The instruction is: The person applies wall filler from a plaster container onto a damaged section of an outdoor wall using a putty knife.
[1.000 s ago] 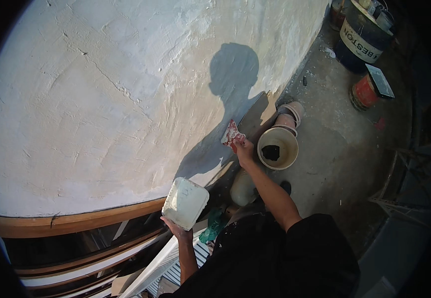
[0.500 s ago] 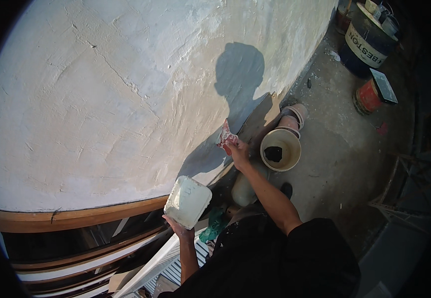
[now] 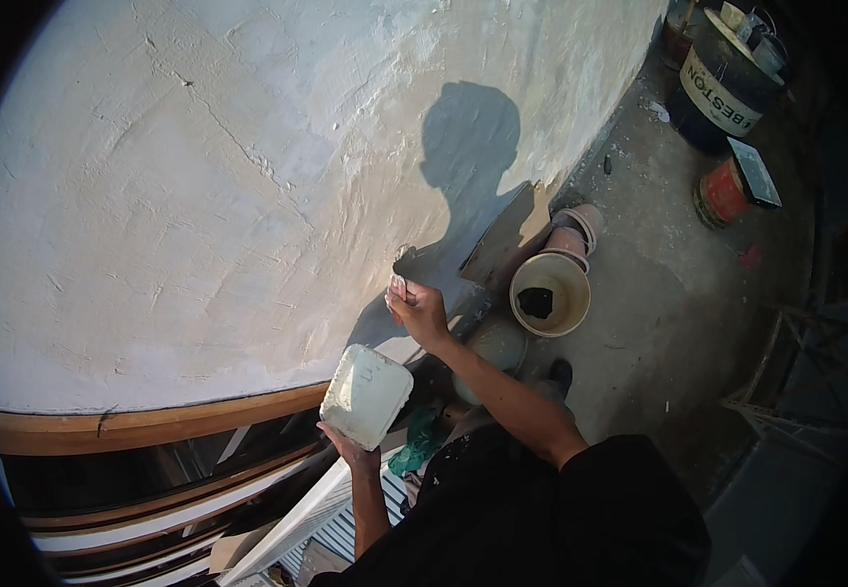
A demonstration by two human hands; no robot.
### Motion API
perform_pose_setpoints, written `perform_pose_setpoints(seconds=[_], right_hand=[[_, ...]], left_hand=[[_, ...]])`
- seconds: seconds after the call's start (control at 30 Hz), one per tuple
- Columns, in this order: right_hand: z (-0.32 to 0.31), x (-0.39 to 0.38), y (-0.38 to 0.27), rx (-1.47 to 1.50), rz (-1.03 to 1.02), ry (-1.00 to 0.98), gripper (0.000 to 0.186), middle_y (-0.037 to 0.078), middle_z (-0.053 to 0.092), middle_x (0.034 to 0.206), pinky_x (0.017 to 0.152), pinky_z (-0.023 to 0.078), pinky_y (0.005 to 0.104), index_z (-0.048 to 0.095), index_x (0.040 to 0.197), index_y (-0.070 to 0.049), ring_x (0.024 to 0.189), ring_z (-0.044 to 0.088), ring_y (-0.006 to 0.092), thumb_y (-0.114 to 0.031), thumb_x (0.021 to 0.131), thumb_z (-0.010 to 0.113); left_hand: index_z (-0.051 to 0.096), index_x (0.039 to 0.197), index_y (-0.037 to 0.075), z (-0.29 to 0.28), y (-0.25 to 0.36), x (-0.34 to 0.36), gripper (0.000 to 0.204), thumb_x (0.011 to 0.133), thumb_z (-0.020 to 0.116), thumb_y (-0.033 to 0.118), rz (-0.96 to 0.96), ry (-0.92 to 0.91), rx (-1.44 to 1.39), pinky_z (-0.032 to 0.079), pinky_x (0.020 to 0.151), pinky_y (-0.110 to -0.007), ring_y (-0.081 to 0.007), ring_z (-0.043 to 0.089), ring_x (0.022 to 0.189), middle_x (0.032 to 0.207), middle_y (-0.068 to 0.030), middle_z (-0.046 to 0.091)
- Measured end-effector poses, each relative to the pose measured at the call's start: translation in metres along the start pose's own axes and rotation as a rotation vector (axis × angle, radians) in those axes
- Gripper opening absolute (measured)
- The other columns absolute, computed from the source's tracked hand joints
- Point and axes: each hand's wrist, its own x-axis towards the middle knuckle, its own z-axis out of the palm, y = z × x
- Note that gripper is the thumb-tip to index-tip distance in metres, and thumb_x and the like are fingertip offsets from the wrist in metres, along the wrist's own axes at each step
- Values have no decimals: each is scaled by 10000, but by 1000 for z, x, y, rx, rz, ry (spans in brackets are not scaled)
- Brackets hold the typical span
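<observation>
My left hand (image 3: 354, 450) grips the lower edge of a white, square plastic tub (image 3: 366, 396) with a rough, crusted rim. Sunlight and shadow split its inside. My right hand (image 3: 421, 315) is closed round a plaster-smeared putty knife (image 3: 398, 291) with a red handle, just above and to the right of the tub. The knife's blade end points up toward the plastered wall (image 3: 219, 225); whether it touches the surface I cannot tell. Uneven trowel marks and ridges run across the wall, and my shadow falls on it near the right hand.
A wooden ledge (image 3: 150, 430) edges the wall's bottom left. On the floor at right stand a cream bucket (image 3: 580, 305) with a dark piece inside, pinkish buckets (image 3: 573, 241), a dark drum (image 3: 722, 88) and a red tin (image 3: 722, 194). A board (image 3: 507, 235) leans on the wall.
My right hand has moved left along the wall with the putty knife, closer to the tub, and the knife has turned. The left hand and tub have hardly shifted.
</observation>
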Motion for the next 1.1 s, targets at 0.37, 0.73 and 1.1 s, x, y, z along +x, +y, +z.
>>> perform_pose_setpoints(seconds=[0.37, 0.73, 1.1], right_hand=[[-37, -39, -10, 3, 36, 110, 106, 23, 642, 867, 648, 456, 215, 622, 958, 14, 732, 571, 59, -34, 873, 581], [-25, -8, 14, 151, 36, 283, 68, -11, 576, 730, 558, 396, 208, 612, 828, -12, 632, 492, 39, -47, 869, 571], [40, -7, -50, 202, -39, 29, 203, -21, 489, 580, 478, 335, 213, 491, 700, -41, 513, 434, 42, -19, 898, 525]], left_hand=[[283, 1418, 134, -12, 0, -2, 712, 921, 245, 643, 39, 3, -4, 308, 1078, -422, -253, 371, 1290, 1428, -72, 347], [287, 1419, 141, -8, 1, -3, 701, 923, 253, 636, 45, -20, 10, 324, 1068, -432, -263, 370, 1298, 1428, -73, 355], [280, 1419, 139, -14, 3, -3, 700, 925, 252, 634, 62, -61, -17, 310, 1077, -425, -256, 365, 1300, 1434, -69, 341]])
